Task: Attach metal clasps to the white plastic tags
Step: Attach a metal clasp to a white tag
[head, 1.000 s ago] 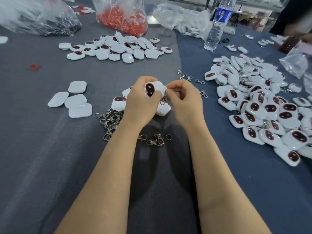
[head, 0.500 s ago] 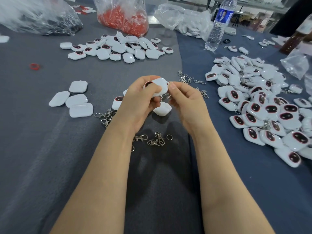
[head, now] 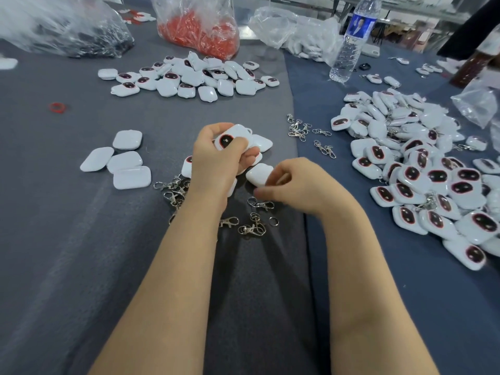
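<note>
Work table under grey cloth [head: 81, 266], with bluer cloth [head: 378, 293] down the right side. Along the top edge, four plastic bags: dark-parts bag [head: 67, 31] at upper left, red-parts bag [head: 200, 31] at top centre, white-parts bag [head: 297, 33] beside it, clear bag [head: 476, 104] at far right. One water bottle [head: 351, 41] upright at upper right. One red ring [head: 57, 107] alone at left.

Four plain white tags [head: 124, 161] in a tight group at left centre. Upper pile [head: 189, 77] of tags at top centre and right heap [head: 433, 171] reaching the right frame edge, both too many to count. Metal clasps [head: 254, 226] in three loose clusters: left of the wrists, below the hands, upper right of centre.

Left hand [head: 216, 163] at centre, fingers and thumb wrapped round the held tag [head: 230, 138], dark oval face up. Right hand [head: 297, 182] just below and to the right, fingers curled, tips at a flat tag [head: 258, 175] lying on the cloth, single clasp [head: 261, 204] just beneath; cannot tell whether anything is pinched.

Bare cloth across lower left and lower right, beside both forearms.
</note>
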